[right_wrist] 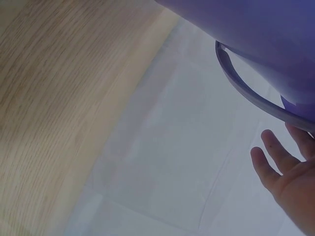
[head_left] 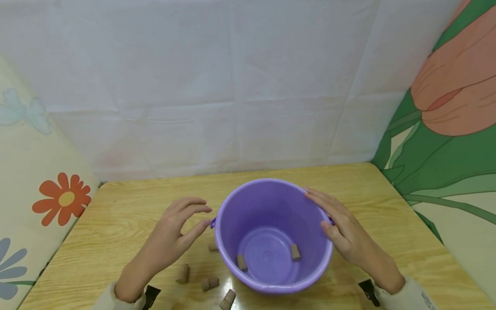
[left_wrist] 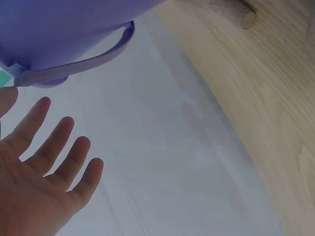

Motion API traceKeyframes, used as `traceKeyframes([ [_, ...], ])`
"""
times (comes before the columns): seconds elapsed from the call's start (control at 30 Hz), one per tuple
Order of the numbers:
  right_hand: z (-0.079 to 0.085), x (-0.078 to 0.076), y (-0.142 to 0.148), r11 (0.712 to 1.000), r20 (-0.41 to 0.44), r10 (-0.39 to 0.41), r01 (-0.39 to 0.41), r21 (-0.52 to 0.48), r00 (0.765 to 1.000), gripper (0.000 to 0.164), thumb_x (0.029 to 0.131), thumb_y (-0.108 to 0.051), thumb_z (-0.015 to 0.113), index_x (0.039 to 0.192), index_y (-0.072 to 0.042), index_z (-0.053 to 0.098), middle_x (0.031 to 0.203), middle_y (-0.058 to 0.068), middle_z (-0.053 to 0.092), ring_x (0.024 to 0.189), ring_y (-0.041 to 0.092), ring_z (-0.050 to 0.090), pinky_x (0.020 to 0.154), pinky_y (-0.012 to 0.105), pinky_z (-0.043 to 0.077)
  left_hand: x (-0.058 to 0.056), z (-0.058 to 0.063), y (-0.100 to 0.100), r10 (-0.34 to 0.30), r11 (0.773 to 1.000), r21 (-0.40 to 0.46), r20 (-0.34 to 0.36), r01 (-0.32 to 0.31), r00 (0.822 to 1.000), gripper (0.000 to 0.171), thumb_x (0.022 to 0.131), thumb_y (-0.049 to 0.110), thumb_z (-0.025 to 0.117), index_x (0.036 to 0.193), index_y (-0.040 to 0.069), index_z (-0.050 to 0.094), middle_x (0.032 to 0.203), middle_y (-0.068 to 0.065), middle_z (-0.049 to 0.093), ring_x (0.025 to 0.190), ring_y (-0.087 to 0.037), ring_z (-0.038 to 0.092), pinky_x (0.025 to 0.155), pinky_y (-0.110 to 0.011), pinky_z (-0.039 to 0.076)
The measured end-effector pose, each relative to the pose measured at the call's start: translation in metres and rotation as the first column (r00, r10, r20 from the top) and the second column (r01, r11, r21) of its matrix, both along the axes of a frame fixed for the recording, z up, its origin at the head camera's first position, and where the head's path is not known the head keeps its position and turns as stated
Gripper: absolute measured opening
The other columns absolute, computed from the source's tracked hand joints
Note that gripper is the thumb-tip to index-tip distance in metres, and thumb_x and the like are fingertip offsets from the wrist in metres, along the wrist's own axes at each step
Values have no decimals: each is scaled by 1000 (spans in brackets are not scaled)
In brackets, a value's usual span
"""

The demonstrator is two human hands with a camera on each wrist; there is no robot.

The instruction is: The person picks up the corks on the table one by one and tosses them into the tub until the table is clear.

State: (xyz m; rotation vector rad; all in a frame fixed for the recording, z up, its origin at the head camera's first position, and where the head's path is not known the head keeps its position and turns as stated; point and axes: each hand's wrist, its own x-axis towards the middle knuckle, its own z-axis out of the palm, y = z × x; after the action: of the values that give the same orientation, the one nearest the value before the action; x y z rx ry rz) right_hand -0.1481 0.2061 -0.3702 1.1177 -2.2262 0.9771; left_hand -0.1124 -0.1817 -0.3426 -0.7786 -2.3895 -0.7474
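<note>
A purple bucket (head_left: 271, 284) stands on the table, its mouth tilted toward me. Two brown corks lie inside: one cork (head_left: 296, 252) at the right, another cork (head_left: 242, 262) at the left. My left hand (head_left: 170, 232) is beside the bucket's left rim, fingers spread, its thumb tip close to or touching the handle lug (head_left: 213, 222). In the left wrist view the bucket's handle (left_wrist: 74, 69) hangs above those fingers. At the right rim, my right hand (head_left: 345, 228) rests with fairly straight fingers and the thumb over the edge. Its fingertips partly overlap the handle (right_wrist: 246, 93) in the right wrist view.
Several corks lie on the wooden table (head_left: 131, 215) left of and in front of the bucket, among them an upright-looking cork (head_left: 183, 274) and a fallen cork (head_left: 227, 300). A white sheet (head_left: 174, 86) hangs behind; flower-patterned panels (head_left: 445, 172) flank the table.
</note>
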Motion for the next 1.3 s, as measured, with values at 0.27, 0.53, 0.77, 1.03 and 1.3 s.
traceKeyframes([
  [0.27,0,0,0,1000,5,-2,2,-4,1000,49,108,-31,36,146,-2,47,151,15,47,145,16,38,120,17,22,-4,-10,-7,27,999,-15,-19,-28,999,26,80,8,79,105,11,72,113,-1,68,109,-20,61,88,-40,52],
  [0.53,-1,0,1,1000,14,-1,1,-8,1000,47,108,-28,36,146,-2,46,151,14,47,145,14,37,120,16,22,-14,-36,-13,30,999,-29,127,-27,991,23,82,13,80,104,13,72,110,0,69,108,-22,63,89,-47,54],
  [0.77,-1,0,1,1000,20,0,0,-12,1000,48,108,-28,36,147,-2,45,152,14,47,146,15,37,120,17,21,-19,-54,-13,64,997,-64,259,-49,964,23,84,17,79,105,12,72,111,-2,69,111,-27,63,93,-50,54],
  [1.03,-2,0,0,1000,21,1,-1,-15,1000,48,108,-29,36,147,-2,45,152,15,46,146,15,36,121,18,21,-21,-64,-11,79,995,-88,305,-54,949,25,80,17,82,103,13,74,108,-4,70,108,-27,63,92,-53,53],
  [1.3,-2,0,0,1000,26,7,-7,-21,1000,47,107,-27,36,146,-2,45,152,15,46,146,15,37,120,17,22,-19,-68,-11,127,985,-157,348,-76,929,29,78,20,84,103,12,74,110,-5,70,106,-26,64,92,-51,54],
])
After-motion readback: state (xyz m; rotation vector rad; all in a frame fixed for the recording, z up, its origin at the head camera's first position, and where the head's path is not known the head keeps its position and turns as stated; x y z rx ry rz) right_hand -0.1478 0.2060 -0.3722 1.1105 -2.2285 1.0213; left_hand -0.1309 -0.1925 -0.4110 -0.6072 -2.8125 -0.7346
